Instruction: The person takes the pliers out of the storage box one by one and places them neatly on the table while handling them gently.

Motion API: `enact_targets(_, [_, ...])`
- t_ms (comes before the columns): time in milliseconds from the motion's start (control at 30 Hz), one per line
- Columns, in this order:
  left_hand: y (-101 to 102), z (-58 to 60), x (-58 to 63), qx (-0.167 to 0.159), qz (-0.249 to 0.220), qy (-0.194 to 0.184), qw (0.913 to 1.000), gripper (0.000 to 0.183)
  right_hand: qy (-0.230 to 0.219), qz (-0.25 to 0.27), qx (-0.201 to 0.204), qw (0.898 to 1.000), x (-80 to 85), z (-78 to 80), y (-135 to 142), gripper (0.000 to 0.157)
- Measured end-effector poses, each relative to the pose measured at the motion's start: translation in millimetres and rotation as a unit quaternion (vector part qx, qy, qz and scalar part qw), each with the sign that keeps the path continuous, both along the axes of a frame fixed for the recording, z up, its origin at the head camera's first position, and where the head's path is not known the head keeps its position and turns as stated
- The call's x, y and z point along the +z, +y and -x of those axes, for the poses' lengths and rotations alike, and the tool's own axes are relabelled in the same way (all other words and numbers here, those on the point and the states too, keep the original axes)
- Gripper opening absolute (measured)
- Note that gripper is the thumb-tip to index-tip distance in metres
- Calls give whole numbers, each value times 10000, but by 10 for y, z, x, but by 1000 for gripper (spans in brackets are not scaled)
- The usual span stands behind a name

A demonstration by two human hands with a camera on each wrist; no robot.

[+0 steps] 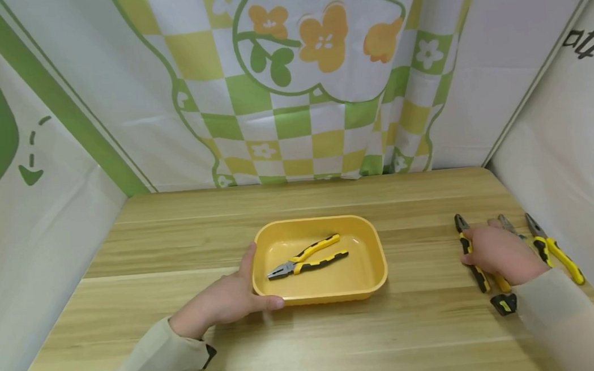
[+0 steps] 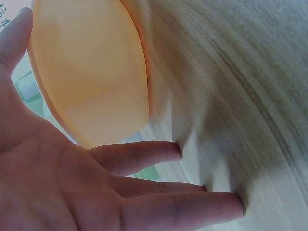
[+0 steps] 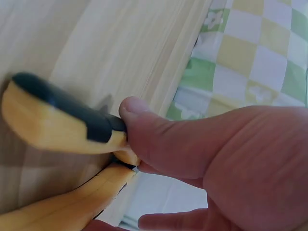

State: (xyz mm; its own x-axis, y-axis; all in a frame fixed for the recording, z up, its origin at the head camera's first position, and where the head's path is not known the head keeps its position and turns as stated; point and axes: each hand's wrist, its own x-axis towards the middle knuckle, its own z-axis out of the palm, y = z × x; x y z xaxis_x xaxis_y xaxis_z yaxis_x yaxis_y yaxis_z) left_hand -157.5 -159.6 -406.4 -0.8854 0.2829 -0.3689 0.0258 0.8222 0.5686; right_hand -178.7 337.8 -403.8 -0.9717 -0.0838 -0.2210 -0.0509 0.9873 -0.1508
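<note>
A yellow plastic box (image 1: 374,271) stands on the table with open pliers (image 1: 314,264) inside, their handles yellow and black. My left hand (image 1: 227,297) is at the box's left end, thumb on the front rim. In the left wrist view its fingers (image 2: 144,156) are straight and spread beside the box wall. At the right, my right hand (image 1: 502,252) pinches another pair of yellow-and-black pliers (image 1: 465,243); their jaws point away from me. The right wrist view shows the thumb (image 3: 154,134) on one handle (image 3: 57,118); the other fingers are partly hidden.
Right of the right hand lie long-nose pliers (image 1: 556,246) with yellow handles. Between them a grey jaw tip (image 1: 506,224) of another tool shows, mostly covered. A small black piece (image 1: 503,304) is beside the right wrist. A checked cloth (image 1: 293,123) hangs behind the table.
</note>
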Motion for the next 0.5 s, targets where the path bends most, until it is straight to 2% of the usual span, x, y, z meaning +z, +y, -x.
enact_targets(267, [6, -8, 16, -9, 26, 12, 10000, 141, 201, -190, 84, 9996, -34, -62, 196, 62])
enact_targets(500, [12, -10, 23, 2, 8, -11, 10000, 140, 16, -207, 102, 9997, -44, -71, 309, 63])
